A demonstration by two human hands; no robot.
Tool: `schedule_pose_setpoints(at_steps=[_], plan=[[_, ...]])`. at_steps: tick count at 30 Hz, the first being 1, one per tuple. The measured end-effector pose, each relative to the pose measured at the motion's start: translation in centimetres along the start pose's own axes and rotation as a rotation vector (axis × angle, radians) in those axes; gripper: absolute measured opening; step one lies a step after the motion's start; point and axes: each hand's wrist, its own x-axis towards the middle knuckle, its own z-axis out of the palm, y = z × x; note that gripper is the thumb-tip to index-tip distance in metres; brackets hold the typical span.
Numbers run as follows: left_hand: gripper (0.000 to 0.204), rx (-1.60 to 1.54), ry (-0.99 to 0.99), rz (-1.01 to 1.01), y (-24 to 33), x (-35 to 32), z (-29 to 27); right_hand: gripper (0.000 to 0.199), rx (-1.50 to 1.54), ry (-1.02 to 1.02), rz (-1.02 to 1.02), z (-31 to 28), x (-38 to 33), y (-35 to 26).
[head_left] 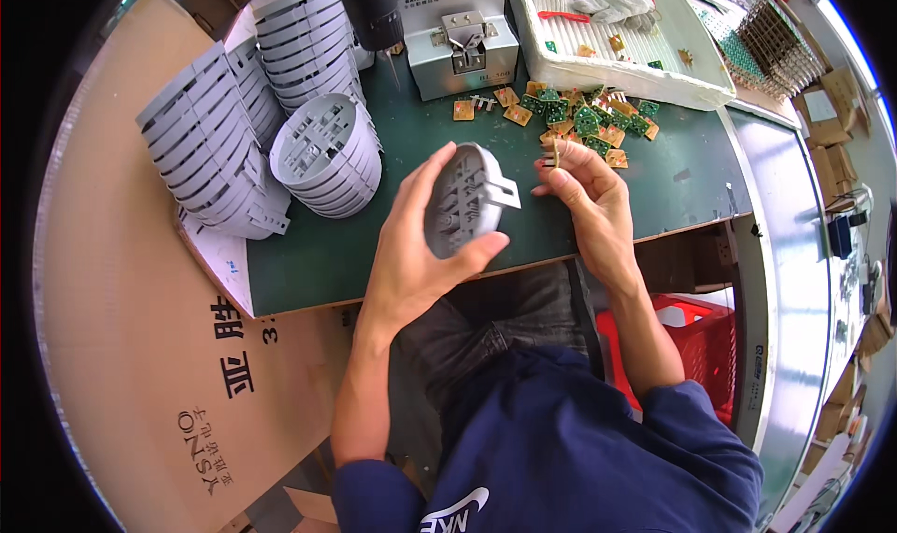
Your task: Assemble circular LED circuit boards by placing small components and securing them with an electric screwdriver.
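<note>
Both bare forearms rise from the lower edge out of dark blue sleeves pushed up near the elbows, the 2 arms angling slightly toward each other. The left hand (420, 243) is raised with its back toward the camera, wrist bent, 4 fingers curled over the top and the thumb (472, 253) pressed across below in a clamping grasp. The right hand (589, 201) sits just beside it, palm turned inward, fingertips (553, 156) pinched together at the top.
</note>
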Motion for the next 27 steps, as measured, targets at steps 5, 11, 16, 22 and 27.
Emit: schedule_pose_setpoints(at_steps=[5,11,16,22,27], plan=[[0.090,-1.152,-0.009,-0.089,-0.6,0.6,1.6,0.036,0.020,0.020,0.009,-0.8,0.2,0.2],[0.092,-1.515,-0.112,-0.094,-1.2,1.0,1.3,0.038,-0.113,-0.012,-0.002,-0.7,0.0,-0.6],[0.092,-1.506,-0.113,-0.097,-1.1,1.2,1.1,0.037,-0.177,-0.016,-0.018,-0.9,0.0,-0.5],[0.089,-1.349,-0.022,-0.134,-0.9,0.9,0.8,0.039,-0.141,-0.066,-0.033,-0.5,-0.2,-0.7],[0.084,-0.958,0.046,-0.074,-1.2,0.4,1.1,0.039,-0.267,-0.088,-0.065,-0.2,-0.3,-1.9]])
